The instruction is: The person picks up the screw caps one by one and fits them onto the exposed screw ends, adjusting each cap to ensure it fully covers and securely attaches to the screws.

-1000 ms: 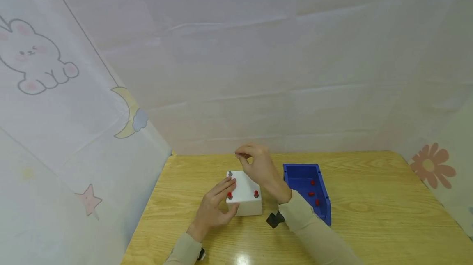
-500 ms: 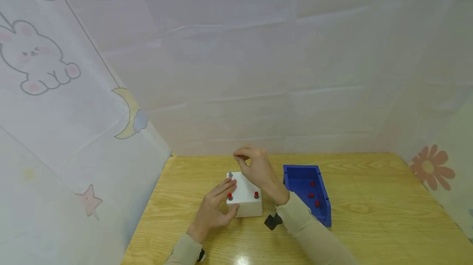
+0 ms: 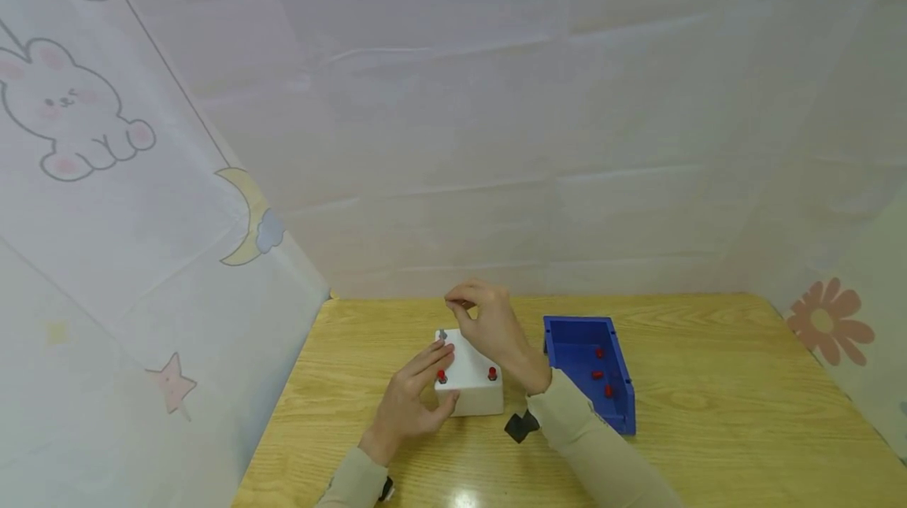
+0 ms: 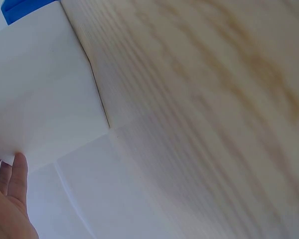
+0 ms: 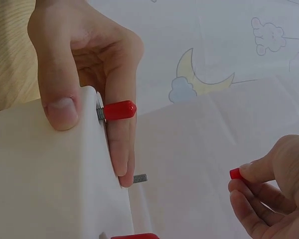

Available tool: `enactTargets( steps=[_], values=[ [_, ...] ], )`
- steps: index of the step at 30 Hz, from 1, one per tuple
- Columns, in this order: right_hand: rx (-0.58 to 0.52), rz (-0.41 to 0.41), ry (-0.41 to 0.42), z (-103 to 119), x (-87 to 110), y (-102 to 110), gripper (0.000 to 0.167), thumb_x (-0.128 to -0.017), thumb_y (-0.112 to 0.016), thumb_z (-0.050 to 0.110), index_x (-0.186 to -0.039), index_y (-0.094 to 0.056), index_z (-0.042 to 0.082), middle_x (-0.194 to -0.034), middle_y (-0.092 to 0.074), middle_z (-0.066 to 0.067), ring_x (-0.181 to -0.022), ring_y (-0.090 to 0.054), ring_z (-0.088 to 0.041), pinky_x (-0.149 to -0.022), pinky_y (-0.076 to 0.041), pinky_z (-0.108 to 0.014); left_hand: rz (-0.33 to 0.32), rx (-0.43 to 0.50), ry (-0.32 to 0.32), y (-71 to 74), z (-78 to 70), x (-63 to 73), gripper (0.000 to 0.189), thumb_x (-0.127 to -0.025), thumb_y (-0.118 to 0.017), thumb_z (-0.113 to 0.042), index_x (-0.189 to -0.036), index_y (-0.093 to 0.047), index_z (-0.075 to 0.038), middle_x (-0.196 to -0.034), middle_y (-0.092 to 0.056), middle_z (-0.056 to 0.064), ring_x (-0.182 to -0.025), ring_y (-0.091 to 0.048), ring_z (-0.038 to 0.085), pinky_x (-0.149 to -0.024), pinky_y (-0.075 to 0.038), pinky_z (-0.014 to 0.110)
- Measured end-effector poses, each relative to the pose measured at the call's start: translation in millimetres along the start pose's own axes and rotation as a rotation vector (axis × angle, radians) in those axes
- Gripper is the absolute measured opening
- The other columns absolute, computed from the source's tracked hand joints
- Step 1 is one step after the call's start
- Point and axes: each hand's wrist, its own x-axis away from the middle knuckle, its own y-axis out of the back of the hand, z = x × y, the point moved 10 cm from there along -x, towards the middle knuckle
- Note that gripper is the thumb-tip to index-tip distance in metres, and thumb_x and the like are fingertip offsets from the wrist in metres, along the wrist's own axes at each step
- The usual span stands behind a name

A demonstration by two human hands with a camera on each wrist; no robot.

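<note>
A white box stands on the table, with threaded studs on its top. My left hand holds its left side, thumb on the front face and fingers across the top. Red caps cover the front-left stud and the front-right stud. The back-left stud is bare metal. Above the box's far end, my right hand pinches a small red cap between thumb and finger, apart from the bare stud. My right hand and forearm hide the box's back-right corner in the head view.
To the right stands a blue bin with three red caps lying inside. The wooden table meets a pale wall covering at the back. A printed covering rises on the left.
My right hand has drifted slightly left above the box's far end, pinching throughout. The left hand and the box have hardly moved.
</note>
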Motion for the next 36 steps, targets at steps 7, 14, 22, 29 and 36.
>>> enactTargets(
  steps=[7,14,22,29,36],
  values=[
    [-0.004,-0.004,0.002,1,1.1,-1,0.012,-0.093,-0.076,-0.005,-0.099,-0.083,0.003,-0.098,-0.080,-0.010,-0.083,-0.078,-0.020,-0.074,-0.068,-0.028,-0.002,-0.003,-0.009,-1.4,-0.9,0.3,0.049,-0.095,-0.076,-0.028,-0.132,-0.071,0.005,-0.138,-0.071,0.020,-0.129,-0.068,0.043,-0.110,-0.059,0.042],
    [0.005,-0.013,0.016,1,3.5,-3,0.013,-0.092,-0.077,-0.007,-0.098,-0.082,0.002,-0.097,-0.080,-0.011,-0.082,-0.078,-0.021,-0.073,-0.068,-0.030,0.009,-0.002,0.003,-2.9,-0.6,-0.4,0.050,-0.096,-0.076,-0.028,-0.133,-0.071,0.004,-0.139,-0.071,0.020,-0.130,-0.067,0.042,-0.110,-0.059,0.043],
    [-0.005,0.015,-0.009,-4,4.7,-9,0.013,-0.094,-0.075,-0.006,-0.100,-0.083,0.002,-0.098,-0.080,-0.010,-0.084,-0.078,-0.021,-0.075,-0.069,-0.030,0.002,-0.006,0.000,-0.1,-2.3,-2.0,0.050,-0.093,-0.078,-0.026,-0.131,-0.071,0.005,-0.137,-0.071,0.020,-0.128,-0.068,0.044,-0.109,-0.060,0.043],
    [-0.004,0.024,-0.025,-6,6.2,-12,0.013,-0.095,-0.075,-0.005,-0.101,-0.083,0.002,-0.099,-0.080,-0.011,-0.085,-0.078,-0.021,-0.075,-0.069,-0.029,-0.001,0.000,-0.007,-0.5,-2.9,-2.8,0.048,-0.092,-0.078,-0.024,-0.130,-0.072,0.006,-0.137,-0.071,0.020,-0.127,-0.068,0.044,-0.108,-0.060,0.044],
    [-0.002,0.038,-0.049,-10,8.7,-17,0.013,-0.095,-0.075,-0.004,-0.102,-0.084,0.003,-0.099,-0.080,-0.009,-0.085,-0.078,-0.020,-0.076,-0.069,-0.030,-0.003,0.007,-0.013,-1.2,-3.0,-1.8,0.049,-0.094,-0.076,-0.026,-0.131,-0.071,0.006,-0.137,-0.071,0.020,-0.128,-0.068,0.044,-0.109,-0.060,0.043]
  ],
)
